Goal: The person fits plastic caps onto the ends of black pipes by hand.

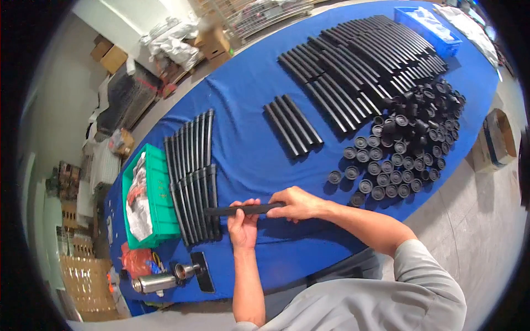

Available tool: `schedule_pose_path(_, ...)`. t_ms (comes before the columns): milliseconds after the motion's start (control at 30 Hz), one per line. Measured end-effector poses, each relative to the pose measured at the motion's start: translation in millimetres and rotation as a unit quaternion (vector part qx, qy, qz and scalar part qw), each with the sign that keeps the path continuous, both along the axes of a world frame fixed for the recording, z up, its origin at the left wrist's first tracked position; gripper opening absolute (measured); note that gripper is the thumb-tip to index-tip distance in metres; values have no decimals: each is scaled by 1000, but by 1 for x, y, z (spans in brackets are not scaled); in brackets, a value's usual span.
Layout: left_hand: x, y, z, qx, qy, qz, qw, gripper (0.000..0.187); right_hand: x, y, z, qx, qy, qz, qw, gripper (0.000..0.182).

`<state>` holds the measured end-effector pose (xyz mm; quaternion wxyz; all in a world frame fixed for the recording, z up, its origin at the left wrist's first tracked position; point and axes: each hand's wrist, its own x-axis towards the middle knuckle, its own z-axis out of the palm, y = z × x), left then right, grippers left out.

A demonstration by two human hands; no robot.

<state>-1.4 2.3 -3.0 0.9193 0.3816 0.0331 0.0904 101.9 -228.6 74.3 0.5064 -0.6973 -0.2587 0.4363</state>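
Observation:
Level above the front part of the table, a black tube [223,211] is held between my two hands. My left hand [243,229] has its fingers and thumb closed around the tube's middle. Wrapped over the tube's right end is my right hand [298,204], which hides that end. Just left of my hands lie two rows of black tubes [190,143] with wider ends. Farther off, a small group of plain black tubes [292,126] lies side by side. To the right is a heap of round black caps or bases [395,163].
Many more black tubes [353,55] cover the far side of the blue-clothed table [243,132]. A green crate [160,193] stands at the left, a blue bin [428,33] at the far end. Near the front edge are a phone [203,272] and a metal flask [154,283].

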Motion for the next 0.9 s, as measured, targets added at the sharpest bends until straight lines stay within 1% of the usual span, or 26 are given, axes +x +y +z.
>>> schedule_pose_path(33,-1,-5,5,10,27,23,999,23,-3,7,-27,76,-196,-38,977,37)
schedule_pose_path(67,1,-6,9,16,38,28,999,23,-7,13,-55,155,-379,-79,909,34)
schedule_pose_path(100,1,-5,8,9,37,29,999,23,-13,11,-43,112,-428,-82,893,31)
schedule_pose_path(200,1,-4,5,-14,25,27,999,23,-15,13,-46,159,-397,-105,898,30)
schedule_pose_path(233,1,-4,4,-12,24,26,999,24,-11,9,-35,141,-311,-82,936,29)
schedule_pose_path(267,2,-5,6,-14,17,15,1000,23,-4,2,3,4,-40,-31,999,32)
schedule_pose_path(300,3,-7,9,-6,22,23,999,23,-2,7,-17,69,-176,-52,981,32)
schedule_pose_path(333,5,-8,11,3,28,30,999,23,-3,9,-40,134,-306,-74,940,32)
schedule_pose_path(367,5,-7,10,-13,28,26,999,22,-8,12,-46,148,-377,-102,909,32)
schedule_pose_path(467,3,-6,5,-20,24,40,999,19,-13,13,-46,146,-377,-112,908,32)
schedule_pose_path(500,3,-5,5,-16,23,35,999,19,-8,9,-33,122,-233,-73,962,31)
schedule_pose_path(533,5,-5,6,-13,21,31,999,19,-5,4,6,12,-43,-37,998,31)
schedule_pose_path(567,5,-5,7,-10,20,26,999,19,-3,8,-11,70,-168,-53,982,32)
schedule_pose_path(600,4,-6,8,-13,31,26,999,19,-4,9,-30,128,-288,-69,946,34)
schedule_pose_path(700,4,-7,8,-15,45,26,999,18,-12,11,-37,113,-382,-92,913,34)
schedule_pose_path(800,2,-7,8,-16,33,30,999,19,-9,12,-38,154,-327,-91,928,33)
schedule_pose_path(833,3,-8,8,-15,32,25,999,20,-7,7,3,8,-24,-53,998,33)
schedule_pose_path(867,3,-8,9,-16,35,21,999,20,-3,7,-12,23,-12,-56,998,36)
schedule_pose_path(900,3,-7,10,-16,39,17,999,20,1,11,-38,118,-235,-87,961,36)
